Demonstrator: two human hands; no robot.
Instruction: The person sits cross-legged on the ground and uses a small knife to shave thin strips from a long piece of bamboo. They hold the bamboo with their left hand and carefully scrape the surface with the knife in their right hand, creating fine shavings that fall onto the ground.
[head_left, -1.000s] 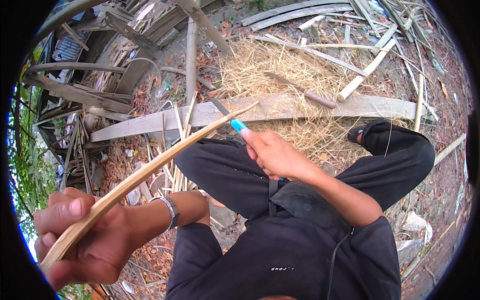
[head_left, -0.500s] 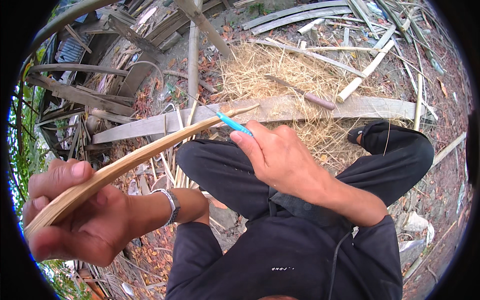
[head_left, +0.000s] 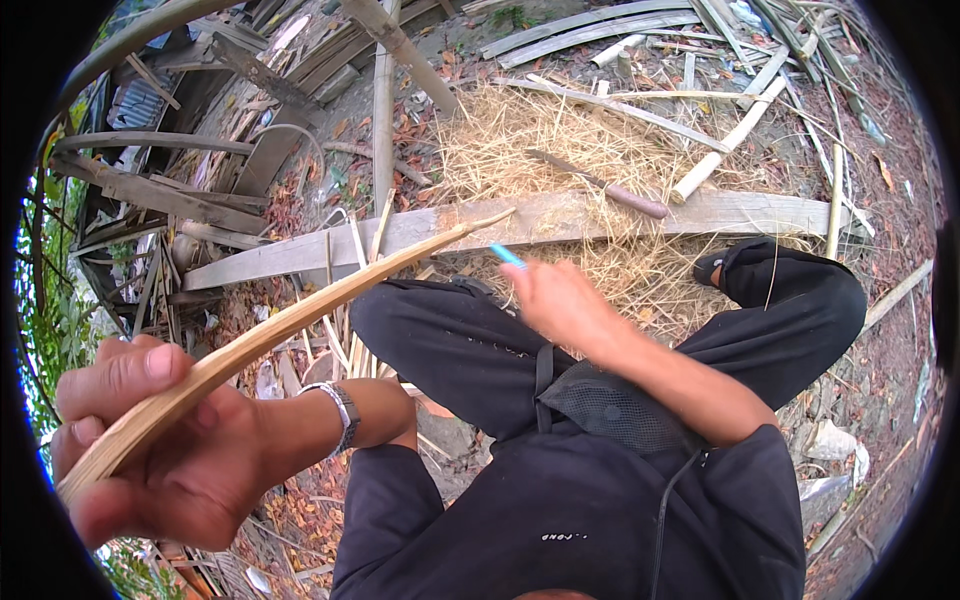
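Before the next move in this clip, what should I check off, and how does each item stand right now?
1. Stick gripped: ok; the left hand is closed around the near part of the wooden stick.
2. Tool gripped: ok; the right hand holds the blue-handled tool.
3. Right hand off the stick: ok; a gap shows between them.
4. Tool's far end against the stick: cannot tell; it does not show clearly.
5. Spare knife out of both hands: ok; its handle lies over the plank, its blade over the straw.
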